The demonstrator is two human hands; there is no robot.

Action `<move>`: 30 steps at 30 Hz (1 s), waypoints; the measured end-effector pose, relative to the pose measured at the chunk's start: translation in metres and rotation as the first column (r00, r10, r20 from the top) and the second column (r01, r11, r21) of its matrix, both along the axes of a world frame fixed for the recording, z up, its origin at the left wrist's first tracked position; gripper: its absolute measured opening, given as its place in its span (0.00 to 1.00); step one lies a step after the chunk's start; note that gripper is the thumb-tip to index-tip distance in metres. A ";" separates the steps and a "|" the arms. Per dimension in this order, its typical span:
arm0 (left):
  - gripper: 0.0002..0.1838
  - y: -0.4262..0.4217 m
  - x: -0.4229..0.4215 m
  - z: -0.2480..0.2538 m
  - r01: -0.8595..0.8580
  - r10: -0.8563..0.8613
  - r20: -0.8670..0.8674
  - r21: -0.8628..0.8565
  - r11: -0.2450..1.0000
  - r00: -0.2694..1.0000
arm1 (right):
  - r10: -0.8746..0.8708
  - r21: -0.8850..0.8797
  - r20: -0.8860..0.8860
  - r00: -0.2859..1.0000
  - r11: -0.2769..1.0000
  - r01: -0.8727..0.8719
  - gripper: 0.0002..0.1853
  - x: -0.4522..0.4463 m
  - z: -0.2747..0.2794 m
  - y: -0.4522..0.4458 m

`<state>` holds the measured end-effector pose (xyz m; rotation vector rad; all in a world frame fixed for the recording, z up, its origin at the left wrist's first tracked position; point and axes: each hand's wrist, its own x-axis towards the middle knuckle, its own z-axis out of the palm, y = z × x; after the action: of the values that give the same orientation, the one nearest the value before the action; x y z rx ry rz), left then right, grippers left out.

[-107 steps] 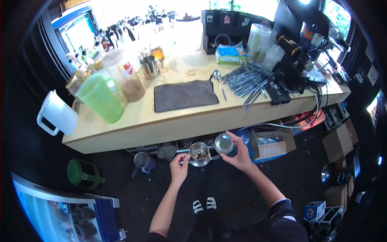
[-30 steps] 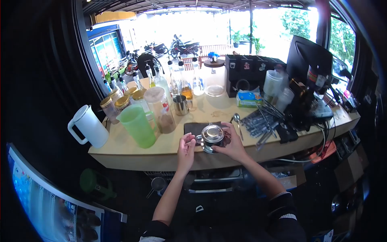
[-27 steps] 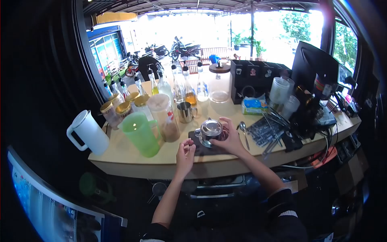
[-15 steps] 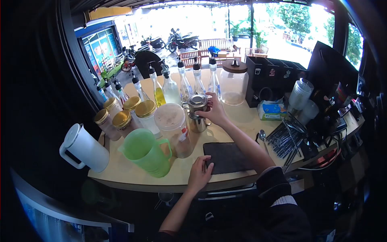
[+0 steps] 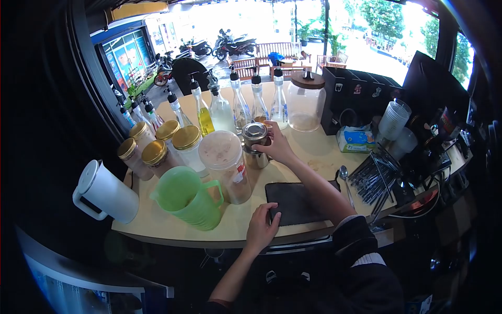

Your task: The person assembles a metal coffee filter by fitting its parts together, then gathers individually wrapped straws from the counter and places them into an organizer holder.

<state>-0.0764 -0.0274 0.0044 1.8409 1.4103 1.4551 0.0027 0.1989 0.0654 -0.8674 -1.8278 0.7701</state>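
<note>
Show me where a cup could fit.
Bare counter lies between wooden-lidded jar, blue pack and dark mat, beside the right forearm. A smaller patch separates green jug from left hand. Bottles and gold-lidded jars crowd the back left.

Right forearm (image 5: pixel 317 184) reaches forward and leftward; right hand (image 5: pixel 276 144) grips, thumb opposing curved fingers. Left forearm (image 5: pixel 234 276) angles forward; left hand (image 5: pixel 262 226) sits lower, nearer the body, fingers loosely bent, thumb apart.
</note>
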 end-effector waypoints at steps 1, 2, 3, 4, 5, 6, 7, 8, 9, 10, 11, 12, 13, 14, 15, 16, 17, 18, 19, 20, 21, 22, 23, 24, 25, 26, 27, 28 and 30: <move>0.13 -0.001 0.000 0.001 0.002 -0.002 -0.002 0.000 1.000 1.000 | 0.018 -0.021 -0.006 1.000 1.000 -0.018 0.47 0.000 0.002 -0.003; 0.13 -0.002 0.000 0.002 -0.008 0.008 0.004 -0.033 0.999 1.000 | 0.034 -0.041 -0.012 0.999 0.999 -0.035 0.47 0.002 0.003 -0.006; 0.13 -0.004 0.001 0.003 -0.017 0.018 0.011 -0.064 0.998 1.000 | 0.031 -0.040 -0.012 0.999 0.999 -0.031 0.47 0.002 0.004 -0.009; 0.13 -0.003 0.001 0.002 -0.014 0.015 0.013 -0.062 0.998 1.000 | -0.021 0.035 0.017 1.000 0.999 0.020 0.46 0.003 0.004 -0.012; 0.13 -0.002 0.001 -0.001 -0.017 0.018 0.016 -0.039 0.999 1.000 | -0.074 0.112 0.043 0.996 0.991 0.069 0.45 0.007 0.004 -0.016; 0.14 -0.001 0.001 -0.002 -0.020 0.020 0.019 -0.016 1.000 1.000 | -0.079 0.116 0.046 0.996 0.991 0.073 0.45 0.014 0.006 -0.022; 0.14 -0.003 0.001 -0.002 -0.028 0.032 0.031 -0.104 0.994 0.999 | -0.061 0.110 0.040 0.997 0.992 0.056 0.43 0.024 0.010 -0.032; 0.14 -0.002 0.001 -0.001 -0.016 0.019 0.034 -0.100 0.995 0.999 | -0.047 0.104 0.035 0.998 0.994 0.043 0.41 0.036 0.013 -0.043; 0.14 -0.002 0.002 -0.002 -0.041 0.045 0.052 -0.071 0.997 0.998 | -0.065 0.181 0.048 0.997 0.982 0.055 0.33 0.051 0.015 -0.057; 0.13 0.000 0.003 -0.004 -0.064 0.067 0.071 -0.041 0.997 0.995 | -0.083 0.183 0.052 0.995 0.980 0.072 0.33 0.073 0.017 -0.071; 0.13 0.003 0.003 -0.007 -0.069 0.073 0.116 -0.044 0.997 0.990 | -0.058 0.165 0.148 0.987 0.986 0.033 0.29 0.099 0.020 -0.084; 0.13 0.006 0.003 -0.009 -0.073 0.080 0.162 -0.048 0.996 0.983 | -0.030 0.141 0.241 0.970 0.990 -0.004 0.25 0.124 0.021 -0.096; 0.12 0.007 0.008 -0.006 -0.134 0.142 0.191 -0.055 0.989 0.971 | -0.098 0.155 0.279 0.955 0.986 0.055 0.20 0.146 0.021 -0.108; 0.12 0.010 0.014 -0.002 -0.120 0.128 0.198 -0.053 0.991 0.972 | -0.162 0.171 0.317 0.934 0.979 0.112 0.15 0.168 0.020 -0.117; 0.12 0.013 0.020 0.005 -0.124 0.122 0.057 0.022 0.992 0.991 | -0.206 0.143 0.409 0.889 0.977 0.161 0.12 0.190 0.014 -0.120; 0.12 0.016 0.026 0.011 -0.120 0.128 -0.087 0.096 0.988 0.988 | -0.239 0.116 0.496 0.835 0.971 0.209 0.09 0.207 0.007 -0.123; 0.12 0.018 0.036 0.017 -0.095 0.105 -0.087 0.108 0.990 0.991 | -0.241 0.113 0.500 0.832 0.970 0.213 0.09 0.220 0.003 -0.130; 0.12 0.021 0.043 0.019 -0.091 0.100 -0.085 0.102 0.991 0.991 | -0.266 0.085 0.660 0.703 0.956 0.282 0.07 0.230 -0.001 -0.136; 0.13 0.024 0.049 0.020 -0.070 0.079 -0.094 0.100 0.993 0.992 | -0.265 0.071 0.795 0.546 0.934 0.351 0.07 0.237 -0.006 -0.144; 0.13 0.026 0.053 0.019 -0.049 0.059 -0.103 0.099 0.994 0.993 | -0.262 0.067 0.797 0.544 0.933 0.352 0.07 0.241 -0.011 -0.152; 0.14 0.029 0.056 0.016 -0.048 0.056 -0.120 0.070 0.996 0.991 | -0.314 0.111 0.805 0.504 0.913 0.391 0.07 0.242 -0.016 -0.160; 0.14 0.030 0.057 0.010 -0.049 0.058 -0.124 0.071 0.996 0.991 | -0.365 0.157 0.808 0.463 0.891 0.427 0.08 0.243 -0.019 -0.164; 0.14 0.029 0.058 0.003 -0.075 0.085 -0.205 0.053 0.996 0.975 | -0.350 0.132 0.821 0.452 0.885 0.446 0.07 0.240 -0.020 -0.164; 0.15 0.027 0.058 0.002 -0.104 0.111 -0.286 0.038 0.994 0.952 | -0.350 0.131 0.817 0.458 0.887 0.443 0.07 0.239 -0.023 -0.163; 0.15 0.027 0.057 0.001 -0.078 0.090 -0.343 0.051 0.996 0.935 | -0.369 0.130 0.813 0.452 0.870 0.476 0.08 0.238 -0.027 -0.161; 0.15 0.026 0.057 0.001 -0.081 0.093 -0.351 0.050 0.996 0.932 | -0.385 0.126 0.809 0.444 0.852 0.509 0.11 0.237 -0.031 -0.161; 0.15 0.026 0.058 0.001 -0.080 0.088 -0.339 0.040 0.996 0.937 | -0.380 0.120 0.808 0.451 0.854 0.506 0.11 0.237 -0.033 -0.161; 0.15 0.026 0.059 0.001 -0.079 0.084 -0.324 0.030 0.996 0.942 | -0.397 0.117 0.787 0.471 0.847 0.519 0.11 0.238 -0.033 -0.160; 0.15 0.026 0.058 0.000 -0.081 0.086 -0.318 0.028 0.996 0.944 | -0.415 0.115 0.764 0.494 0.841 0.528 0.11 0.241 -0.027 -0.155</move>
<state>-0.0179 -0.0015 0.0043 2.1225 1.6479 1.2468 0.2441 0.0443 0.0382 -1.9315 -2.0744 0.1236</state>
